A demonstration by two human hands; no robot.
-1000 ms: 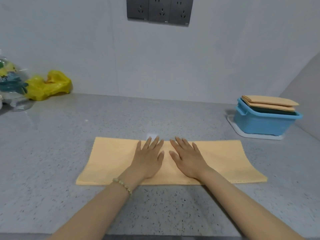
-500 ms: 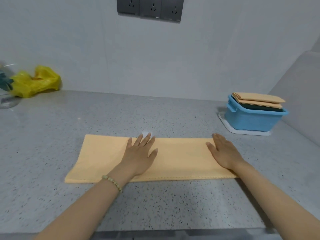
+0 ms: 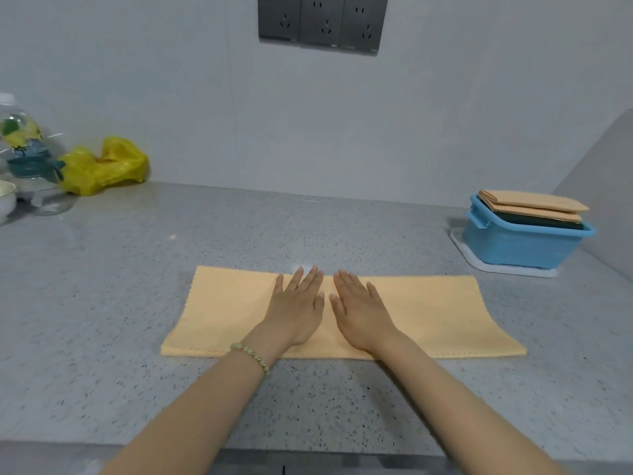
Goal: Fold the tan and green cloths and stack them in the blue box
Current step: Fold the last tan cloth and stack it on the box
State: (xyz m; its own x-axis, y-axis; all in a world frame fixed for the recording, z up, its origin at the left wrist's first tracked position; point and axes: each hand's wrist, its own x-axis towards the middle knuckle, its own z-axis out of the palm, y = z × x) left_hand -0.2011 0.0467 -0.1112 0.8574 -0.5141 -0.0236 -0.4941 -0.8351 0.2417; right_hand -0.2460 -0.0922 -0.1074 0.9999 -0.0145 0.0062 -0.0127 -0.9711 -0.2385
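Head view: the box [image 3: 513,246] sits on a white tray [image 3: 479,265] and holds a green cloth [image 3: 544,223] with folded tan cloths [image 3: 534,204] stacked on top, above the rim. Left of the box and nearer you, a tan strip [image 3: 222,310] lies flat. Your left hand [image 3: 296,311] and right hand [image 3: 363,313] press its middle, fingers straight, side by side. Half a second ago your right hand was at the strip's box-side end. The counter [image 3: 308,228] is speckled grey. Outlets [image 3: 322,24] are on the wall, a yellow bag [image 3: 102,166] and bottle [image 3: 24,149] far left of the box.
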